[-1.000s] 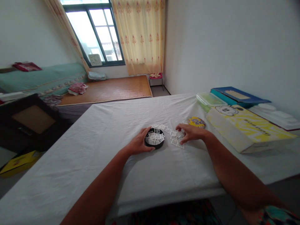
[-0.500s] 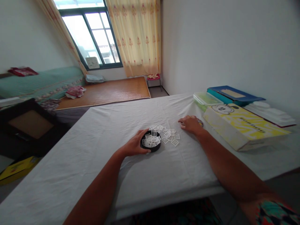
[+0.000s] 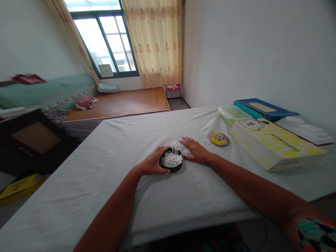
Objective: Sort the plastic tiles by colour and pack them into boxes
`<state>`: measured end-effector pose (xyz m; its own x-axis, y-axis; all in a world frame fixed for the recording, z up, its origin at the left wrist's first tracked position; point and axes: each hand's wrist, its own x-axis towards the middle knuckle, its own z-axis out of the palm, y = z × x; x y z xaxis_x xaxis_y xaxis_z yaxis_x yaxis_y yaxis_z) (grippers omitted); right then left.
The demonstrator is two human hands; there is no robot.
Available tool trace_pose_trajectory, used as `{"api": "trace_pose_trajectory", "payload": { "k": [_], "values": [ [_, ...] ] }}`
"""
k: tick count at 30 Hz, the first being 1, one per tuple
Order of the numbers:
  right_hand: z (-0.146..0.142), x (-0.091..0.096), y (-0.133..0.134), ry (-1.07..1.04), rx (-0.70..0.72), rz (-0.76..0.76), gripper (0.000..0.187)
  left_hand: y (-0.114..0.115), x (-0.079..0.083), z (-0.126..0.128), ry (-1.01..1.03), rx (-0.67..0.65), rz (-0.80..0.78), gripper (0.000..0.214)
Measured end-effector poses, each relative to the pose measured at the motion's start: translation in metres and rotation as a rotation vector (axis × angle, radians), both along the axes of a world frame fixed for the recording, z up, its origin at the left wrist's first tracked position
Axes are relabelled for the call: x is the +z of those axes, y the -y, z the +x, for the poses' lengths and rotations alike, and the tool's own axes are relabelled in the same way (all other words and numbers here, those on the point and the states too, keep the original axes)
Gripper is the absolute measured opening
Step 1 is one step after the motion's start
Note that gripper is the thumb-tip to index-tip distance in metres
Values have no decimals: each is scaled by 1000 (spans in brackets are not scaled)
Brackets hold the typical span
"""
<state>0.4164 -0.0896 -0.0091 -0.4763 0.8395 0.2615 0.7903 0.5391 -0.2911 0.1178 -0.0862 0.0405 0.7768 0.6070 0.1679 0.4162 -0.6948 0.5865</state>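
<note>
My left hand (image 3: 153, 162) curves around the left side of a shallow round black container (image 3: 176, 170), thumb at the front and fingers at the back. Small white square grid pieces (image 3: 172, 159) fill it in a heap. Just right of the container, my right hand (image 3: 196, 151) lies low over the cloth with fingers stretched out, partly covering more loose grid pieces (image 3: 174, 144). A single grid piece (image 3: 207, 141) sits farther right, beside a round yellow patterned lid (image 3: 219, 139).
A white cloth covers the table (image 3: 110, 147). On its right side stand a yellow and white box (image 3: 275, 140), a clear green-tinted plastic box (image 3: 232, 112), a blue box (image 3: 265, 107) and white trays (image 3: 304, 127). Beyond are a bed (image 3: 131, 101) and a window.
My right hand has moved left from the yellow lid to the loose grid pieces by the container, uncovering the lid. My left hand still grips the container.
</note>
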Motion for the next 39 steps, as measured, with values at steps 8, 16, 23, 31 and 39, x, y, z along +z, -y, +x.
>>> {"api": "trace_pose_trajectory", "payload": {
  "k": [8, 16, 23, 31, 39],
  "values": [
    [-28, 7, -35, 91, 157, 24, 60, -1, -4, -1, 14, -23, 7, 100],
    [-24, 14, -29, 40, 203, 74, 35, 2, -2, 2, 20, -31, -20, 102],
    [-19, 17, -11, 30, 68, 111, 34, 3, -4, 7, 12, 0, 0, 102],
    [-14, 16, -13, -16, 80, 46, 32, 3, -6, 8, 39, 7, 1, 102],
    [-23, 22, -14, 227, -166, 150, 24, 6, -10, 15, 58, 78, 4, 104]
  ]
}}
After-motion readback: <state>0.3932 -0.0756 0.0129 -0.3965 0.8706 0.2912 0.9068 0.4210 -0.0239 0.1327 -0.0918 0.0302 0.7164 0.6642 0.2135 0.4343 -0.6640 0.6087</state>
